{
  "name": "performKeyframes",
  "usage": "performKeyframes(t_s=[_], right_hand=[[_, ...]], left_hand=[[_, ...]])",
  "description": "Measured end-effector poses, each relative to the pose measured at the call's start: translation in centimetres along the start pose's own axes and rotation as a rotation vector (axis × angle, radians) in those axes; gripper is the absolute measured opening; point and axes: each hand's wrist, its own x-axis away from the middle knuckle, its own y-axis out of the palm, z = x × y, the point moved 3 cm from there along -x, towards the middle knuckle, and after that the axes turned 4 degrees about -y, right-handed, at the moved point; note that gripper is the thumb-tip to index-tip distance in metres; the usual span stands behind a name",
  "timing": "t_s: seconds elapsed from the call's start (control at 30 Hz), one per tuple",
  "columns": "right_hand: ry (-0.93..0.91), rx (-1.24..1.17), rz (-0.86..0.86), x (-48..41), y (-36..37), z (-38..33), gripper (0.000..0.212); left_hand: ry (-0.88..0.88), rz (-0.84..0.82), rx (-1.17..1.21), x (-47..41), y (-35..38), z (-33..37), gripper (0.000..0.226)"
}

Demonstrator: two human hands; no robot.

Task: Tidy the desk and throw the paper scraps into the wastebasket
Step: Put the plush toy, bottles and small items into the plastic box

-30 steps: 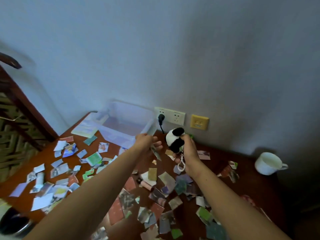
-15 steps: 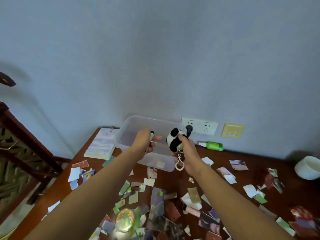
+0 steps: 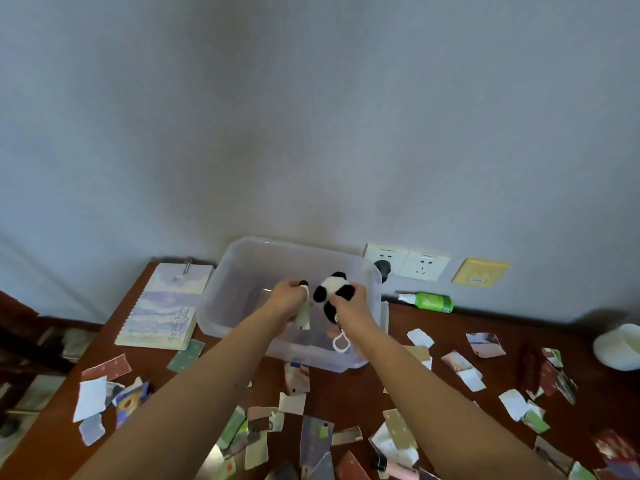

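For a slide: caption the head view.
Right hand holds a panda keychain, left hand a white tube, over a clear bin amid paper scraps.

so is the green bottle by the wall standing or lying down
Lying down. The green bottle rests on its side on the desk, white nozzle pointing toward the clear bin.
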Motion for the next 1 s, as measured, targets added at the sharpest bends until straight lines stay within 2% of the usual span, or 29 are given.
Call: performKeyframes(t_s=[0.2,0.3,0.37,0.5,0.67,0.73,0.8,0.9,1.0], right_hand=[[-0.088,0.347,0.031,-4.4,0.1,1.7,0.048],[-0.076,0.477,0.008,-6.1,0.0,3.0,0.050],[-0.060,0.545,-0.011,-6.7,-0.1,3.4,0.049],[-0.030,0.694,-0.058,-7.8,0.4,4.2,0.062],[-0.023,0.694,-0.125,-7.6,0.7,4.4,0.054],[-0.036,0.665,-0.149,-7.2,0.5,4.2,0.044],[-0.067,0.636,-0.175,-6.4,0.1,3.7,0.031],[-0.120,0.580,-0.215,-4.1,-0.7,2.2,0.041],[-0.183,0.538,-0.215,-1.1,-1.6,0.8,0.039]], left_hand=[[-0.055,0.017,0.040,-4.3,0.7,-1.6,0.022],[-0.080,0.019,0.067,-5.8,1.0,-2.0,0.027],[-0.113,0.007,0.061,-6.5,1.3,-2.5,0.022],[-0.212,-0.055,0.056,-7.5,2.3,-3.0,0.018],[-0.254,-0.124,0.081,-7.4,2.8,-3.0,0.019],[-0.234,-0.120,0.055,-6.7,2.5,-2.5,0.016],[-0.183,-0.128,0.002,-6.0,2.1,-1.9,0.023],[-0.099,-0.152,-0.092,-3.6,1.2,-1.1,0.018],[-0.053,-0.176,-0.197,-1.0,0.6,-1.1,0.009]])
